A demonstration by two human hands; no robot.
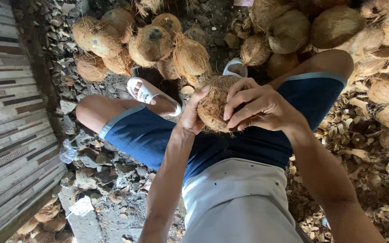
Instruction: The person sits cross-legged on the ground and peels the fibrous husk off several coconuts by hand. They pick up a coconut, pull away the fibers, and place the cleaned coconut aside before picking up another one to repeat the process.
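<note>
A brown, hairy coconut (pixel 212 104) is held in front of my lap with both hands. My left hand (pixel 192 114) cups its left side, thumb pressed on the top. My right hand (pixel 256 104) covers its right side with the fingers spread over the fibres. Much of the coconut's right half is hidden under those fingers. I am seated with knees apart, in blue shorts (pixel 149 132) and a light shirt.
Heaps of husked coconuts (pixel 151 42) lie ahead at the left and a bigger pile (pixel 338 24) at the right. White sandals (pixel 151 94) are on my feet. Husk scraps cover the ground (pixel 361 148). A tiled wall (pixel 10 117) runs along the left.
</note>
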